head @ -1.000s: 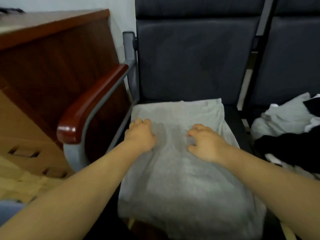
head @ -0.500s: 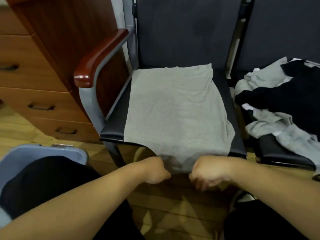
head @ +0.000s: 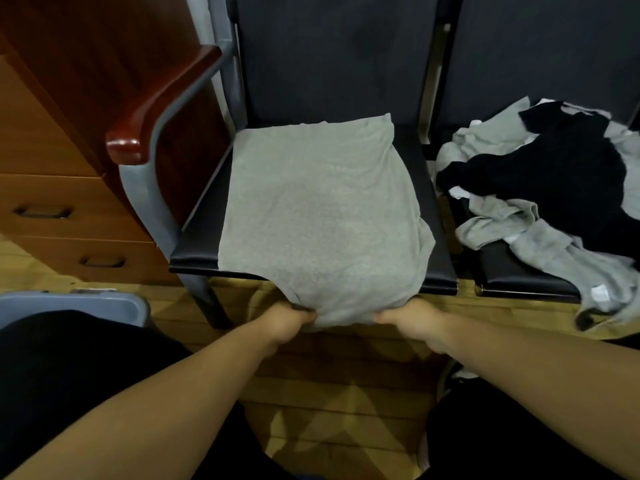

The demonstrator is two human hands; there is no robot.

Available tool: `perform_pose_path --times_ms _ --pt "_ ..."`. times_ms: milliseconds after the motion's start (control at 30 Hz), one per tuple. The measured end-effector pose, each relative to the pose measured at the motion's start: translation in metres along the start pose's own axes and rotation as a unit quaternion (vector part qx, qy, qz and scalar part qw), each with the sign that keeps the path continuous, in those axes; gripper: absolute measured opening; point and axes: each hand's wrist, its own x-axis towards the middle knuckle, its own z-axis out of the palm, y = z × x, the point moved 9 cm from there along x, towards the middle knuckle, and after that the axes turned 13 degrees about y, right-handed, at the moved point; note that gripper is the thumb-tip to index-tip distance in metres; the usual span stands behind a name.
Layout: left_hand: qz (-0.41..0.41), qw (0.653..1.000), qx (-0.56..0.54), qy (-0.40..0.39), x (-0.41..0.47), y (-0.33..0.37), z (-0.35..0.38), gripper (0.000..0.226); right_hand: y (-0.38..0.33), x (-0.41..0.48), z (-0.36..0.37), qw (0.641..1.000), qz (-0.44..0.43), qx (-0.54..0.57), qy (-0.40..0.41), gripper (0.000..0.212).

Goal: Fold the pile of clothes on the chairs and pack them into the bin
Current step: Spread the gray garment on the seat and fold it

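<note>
Two hands held one grey shirt [head: 322, 216]. It lay flat on the seat of the chair [head: 197, 251] that had one shiny red-brown armrest [head: 156, 109]. The shirt's long side ran from the back of the chair to the front. Its near end hung off the chair's front edge and pointed at the person.

The left hand [head: 287, 322] had its fingers curled tight on the left corner of that hanging end. The right hand [head: 412, 320] gripped the right corner the same way. Both hands were just in front of the chair, a little lower than the seat.

One second chair [head: 512, 271] stood right beside the chair, on its right. One messy pile of clothes [head: 554, 188] lay on that seat, with grey, black and white bits mixed up. Some of it hung off the front.

One blue-grey bin [head: 86, 303] sat on the floor [head: 339, 393], in front of the chair and to its left. Something black hid part of the bin, and it was hard to tell what it was.

Brown wooden drawers [head: 52, 202] stood to the left of the chair, and two dark handles [head: 41, 213] showed on them. The floor in front of the chair was light wood in a zigzag pattern. Both chairs had dark seats and dark backs.
</note>
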Motion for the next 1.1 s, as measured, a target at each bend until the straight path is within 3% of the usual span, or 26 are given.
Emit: perform_pose_path --times_ms 100,167,233,333,433,567,700,967,1100 --pt "-0.029 0.999 0.038 -0.003 -0.01 -0.005 -0.011 0.026 -0.001 0.003 0.003 0.999 -0.003 0.045 -0.017 0.07" --pt "-0.043 0.999 0.031 -0.004 -0.023 -0.003 -0.022 0.036 -0.003 -0.002 0.006 0.997 -0.005 0.071 -0.035 0.076" --pt "-0.057 0.998 -0.021 -0.005 -0.036 0.004 -0.031 0.028 -0.006 -0.008 0.005 0.994 -0.008 0.097 -0.045 0.079" --pt "-0.079 0.991 -0.111 0.008 -0.049 0.014 -0.041 0.018 -0.009 -0.011 0.007 0.982 0.007 0.174 -0.073 0.047" --pt "-0.087 0.984 -0.155 -0.003 -0.063 0.025 -0.043 0.024 -0.01 -0.019 0.016 0.959 0.048 0.247 -0.131 0.043" --pt "-0.102 0.977 -0.18 -0.055 -0.083 0.035 -0.039 0.026 -0.007 -0.029 0.024 0.95 0.095 0.24 -0.178 0.047" --pt "-0.115 0.975 -0.174 -0.081 -0.092 0.037 -0.041 0.031 -0.014 -0.054 0.034 0.939 0.084 0.168 -0.287 0.04" --pt "-0.101 0.968 -0.206 -0.099 -0.098 0.061 -0.062 0.032 -0.059 -0.068 0.014 0.908 -0.014 0.171 -0.383 0.085" --pt "-0.098 0.959 -0.25 -0.091 -0.094 0.075 -0.075 0.034 -0.086 -0.077 -0.013 0.877 -0.014 0.245 -0.414 0.081"
